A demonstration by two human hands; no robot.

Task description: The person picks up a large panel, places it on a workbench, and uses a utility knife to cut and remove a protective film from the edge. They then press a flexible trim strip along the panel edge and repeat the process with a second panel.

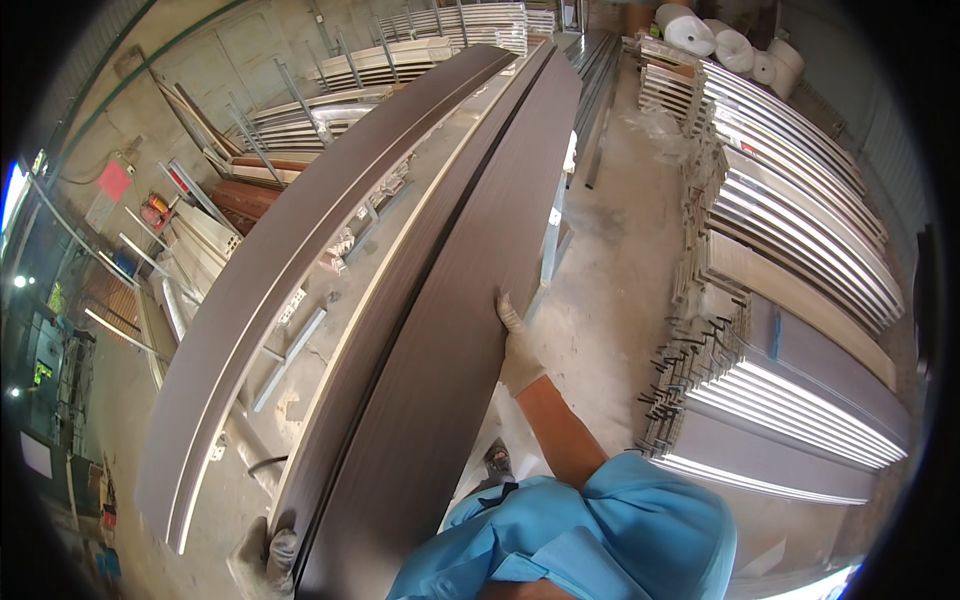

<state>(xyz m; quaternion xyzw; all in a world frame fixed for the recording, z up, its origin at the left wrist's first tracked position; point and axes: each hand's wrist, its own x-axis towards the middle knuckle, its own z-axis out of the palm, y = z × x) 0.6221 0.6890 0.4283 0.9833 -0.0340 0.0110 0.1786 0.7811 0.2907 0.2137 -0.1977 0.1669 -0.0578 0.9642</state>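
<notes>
Two long dark brown wood-grain panels lie lengthwise in front of me, a right panel [470,270] and a left panel [385,385], with a narrow black gap between them. My right hand [518,352], in a pale glove, grips the right panel's outer edge, thumb on the top face and the other fingers out of sight. At the near end, my gloved left hand [264,560] is closed around the left panel's outer edge; part of its fingers is hidden.
Another long brown panel [270,250] lies to the left, above metal supports [290,360]. Stacked panels [800,390] with protruding dark ends line the right side. White rolls [687,30] sit at the far right. Metal bars [598,110] lie on the floor [625,230].
</notes>
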